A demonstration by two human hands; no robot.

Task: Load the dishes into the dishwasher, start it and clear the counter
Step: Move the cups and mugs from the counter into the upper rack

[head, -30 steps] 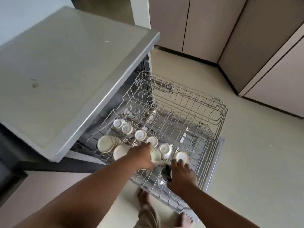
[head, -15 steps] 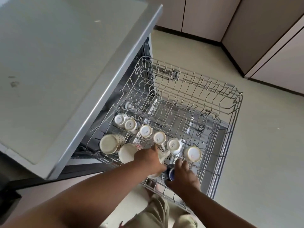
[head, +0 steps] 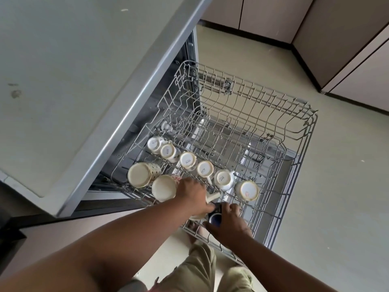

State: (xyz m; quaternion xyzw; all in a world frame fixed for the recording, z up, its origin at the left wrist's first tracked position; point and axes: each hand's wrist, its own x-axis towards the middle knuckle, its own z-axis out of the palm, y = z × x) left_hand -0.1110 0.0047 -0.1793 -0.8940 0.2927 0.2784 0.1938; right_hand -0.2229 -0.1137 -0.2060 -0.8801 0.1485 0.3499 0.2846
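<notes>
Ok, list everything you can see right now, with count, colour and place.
rack: one, grey wire, pulled out of the dishwasher
small cups: six, white, upside down in a row across the rack
large cups: two, cream, patterned, rack's near left
dark cup: one, blue-black, rack's near edge
counter: one, grey, left
cabinets: beige, far wall
left hand: grip on a white cup
right hand: grip on the dark cup

rack (head: pixel 294 114) pulled out | white cups (head: pixel 205 168) upside down in a row | left hand (head: pixel 192 196) holds cream cup (head: pixel 211 197) | right hand (head: pixel 228 225) holds dark cup (head: pixel 214 218)
</notes>
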